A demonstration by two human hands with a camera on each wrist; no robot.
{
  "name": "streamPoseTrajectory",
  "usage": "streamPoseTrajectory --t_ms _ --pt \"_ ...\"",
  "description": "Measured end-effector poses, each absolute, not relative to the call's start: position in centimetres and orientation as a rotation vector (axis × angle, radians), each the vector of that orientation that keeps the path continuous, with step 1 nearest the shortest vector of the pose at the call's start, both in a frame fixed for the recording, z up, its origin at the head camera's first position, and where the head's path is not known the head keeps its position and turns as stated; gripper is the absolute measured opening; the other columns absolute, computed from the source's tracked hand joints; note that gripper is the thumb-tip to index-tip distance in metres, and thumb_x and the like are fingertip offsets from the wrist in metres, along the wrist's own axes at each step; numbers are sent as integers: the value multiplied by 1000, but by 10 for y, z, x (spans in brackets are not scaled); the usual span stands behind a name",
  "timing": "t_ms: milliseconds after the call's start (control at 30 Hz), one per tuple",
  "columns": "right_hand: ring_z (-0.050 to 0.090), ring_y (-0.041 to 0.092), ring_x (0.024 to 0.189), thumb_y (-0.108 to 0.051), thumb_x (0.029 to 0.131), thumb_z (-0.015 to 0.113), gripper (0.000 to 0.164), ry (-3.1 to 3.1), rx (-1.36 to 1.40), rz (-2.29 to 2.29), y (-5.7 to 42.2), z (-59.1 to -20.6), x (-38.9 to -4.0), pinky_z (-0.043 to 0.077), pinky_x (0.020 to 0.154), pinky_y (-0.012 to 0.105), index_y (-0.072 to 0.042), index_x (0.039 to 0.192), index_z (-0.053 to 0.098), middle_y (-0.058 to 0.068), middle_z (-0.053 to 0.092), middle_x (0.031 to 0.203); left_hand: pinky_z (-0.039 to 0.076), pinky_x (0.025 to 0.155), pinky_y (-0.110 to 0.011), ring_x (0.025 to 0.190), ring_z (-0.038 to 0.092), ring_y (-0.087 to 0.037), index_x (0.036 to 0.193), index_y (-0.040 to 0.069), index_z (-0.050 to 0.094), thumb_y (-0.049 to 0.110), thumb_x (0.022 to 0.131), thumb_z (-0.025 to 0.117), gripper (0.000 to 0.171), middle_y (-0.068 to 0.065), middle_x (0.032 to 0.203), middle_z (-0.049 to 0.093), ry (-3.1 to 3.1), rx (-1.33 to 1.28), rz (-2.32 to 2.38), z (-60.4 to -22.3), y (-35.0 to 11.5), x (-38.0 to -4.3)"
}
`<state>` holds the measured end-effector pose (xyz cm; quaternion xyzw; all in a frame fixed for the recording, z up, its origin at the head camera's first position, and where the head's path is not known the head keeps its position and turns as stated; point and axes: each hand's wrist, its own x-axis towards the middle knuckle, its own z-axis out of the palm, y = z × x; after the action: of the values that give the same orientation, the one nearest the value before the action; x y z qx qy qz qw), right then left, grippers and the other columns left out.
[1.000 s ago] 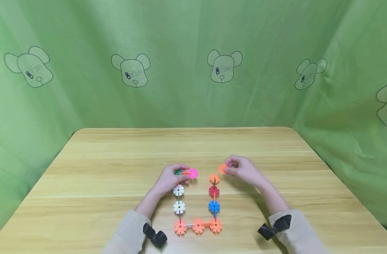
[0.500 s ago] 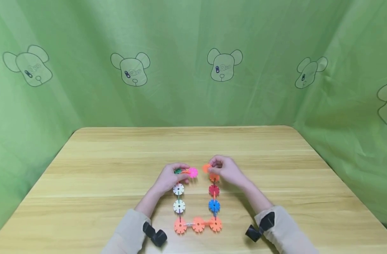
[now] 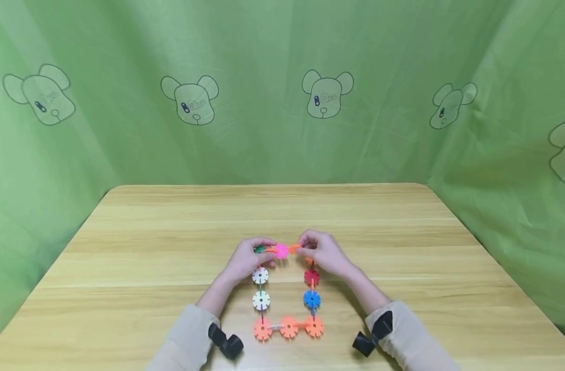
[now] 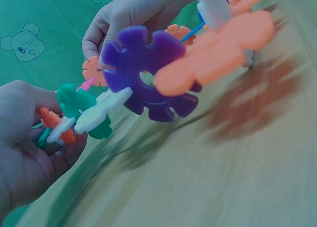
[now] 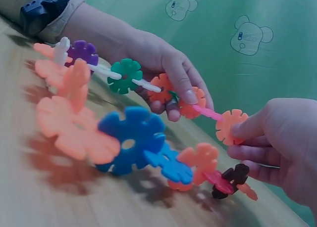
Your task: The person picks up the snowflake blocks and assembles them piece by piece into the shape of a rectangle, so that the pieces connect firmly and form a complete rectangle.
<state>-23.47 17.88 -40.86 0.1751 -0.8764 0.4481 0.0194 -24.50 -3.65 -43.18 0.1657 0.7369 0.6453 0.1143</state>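
Notched plastic snowflake discs are linked into a U-shaped chain, with two white discs on the left side and a blue disc and a red disc on the right. My left hand grips the chain's far left corner near a green disc; a pink disc sticks out beyond its fingers. Between thumb and fingers, my right hand pinches a single orange disc. That disc meets the pink disc's edge; how deep the slots engage is unclear. The chain's right end lies below my right hand.
A wooden table carries the chain. Three orange discs form its near side, the middle one between two corners. A green curtain with bear-head drawings hangs behind and beside the table. Black wrist cameras sit on both sleeves.
My right hand has moved left with the orange disc, past the chain's right end, up to the pink disc. The left hand has kept its grip and stayed in place.
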Motion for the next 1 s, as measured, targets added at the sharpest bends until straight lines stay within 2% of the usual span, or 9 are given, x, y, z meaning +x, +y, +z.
streamPoseTrajectory --t_ms 300,567,800,1000 --pt "54 18 59 -5 81 69 7 -2683 511 1380 175 -416 -234 46 55 27 -9 83 64 3 63 75 54 66 -30 71 66 -21 118 -1 61 1 81 67 38 -14 93 67 2197 513 1820 -431 -35 -244" --pt "53 21 53 -4 80 70 5 -2642 484 1451 172 -416 -232 44 47 26 -5 81 65 6 63 73 48 56 -26 61 56 -14 116 8 65 5 80 70 37 -15 116 60 2358 497 1693 -428 -36 -243" --pt "54 24 54 -3 79 71 7 -2623 504 1426 170 -412 -229 44 46 26 -8 77 66 0 63 72 52 59 -27 69 63 -18 116 4 64 3 82 67 35 -14 103 65 2294 525 1727 -429 -36 -243" --pt "55 15 60 -1 78 71 8 -2614 582 1344 171 -413 -229 47 54 26 -8 76 67 -1 64 73 51 57 -28 63 61 -18 116 5 65 5 82 68 34 -12 100 66 2338 573 1671 -430 -36 -243"
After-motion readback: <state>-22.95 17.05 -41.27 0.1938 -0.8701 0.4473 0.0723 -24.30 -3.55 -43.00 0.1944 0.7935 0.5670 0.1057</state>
